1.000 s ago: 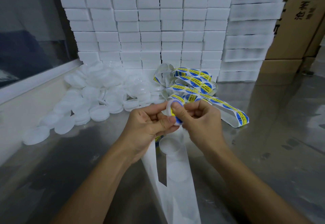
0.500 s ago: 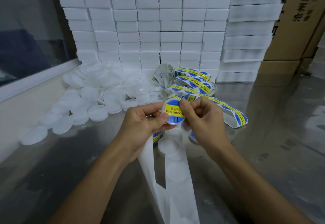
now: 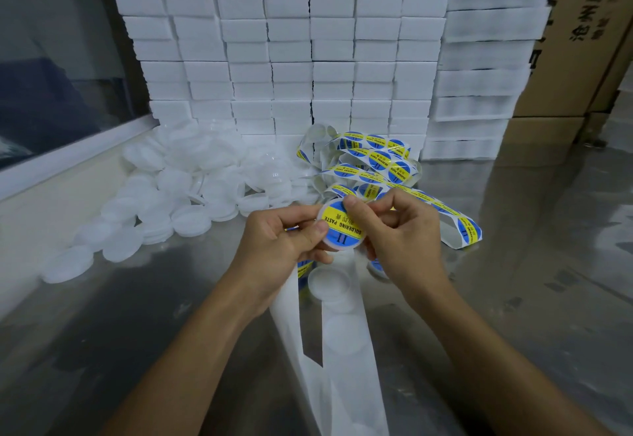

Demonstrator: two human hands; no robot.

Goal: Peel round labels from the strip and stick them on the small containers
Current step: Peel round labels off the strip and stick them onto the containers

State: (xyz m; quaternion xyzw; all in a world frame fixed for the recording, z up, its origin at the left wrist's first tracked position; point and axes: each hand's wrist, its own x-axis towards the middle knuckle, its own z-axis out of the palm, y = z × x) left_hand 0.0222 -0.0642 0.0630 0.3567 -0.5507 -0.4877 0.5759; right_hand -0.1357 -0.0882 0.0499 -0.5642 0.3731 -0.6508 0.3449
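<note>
Here both hands (image 3: 342,230) (fingers curled) pinch a labelled container (image 3: 342,228).

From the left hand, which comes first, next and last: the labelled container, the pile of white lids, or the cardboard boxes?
1. Labelled container: held in the left hand, centre.
2. Pile of white lids: on the table, left and behind.
3. Cardboard boxes: far back, right.

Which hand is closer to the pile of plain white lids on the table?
Left. The left hand sits just right of the pile of white lids, near its closest lids. The right hand is farther right, across the labelled container both hands hold.
</note>
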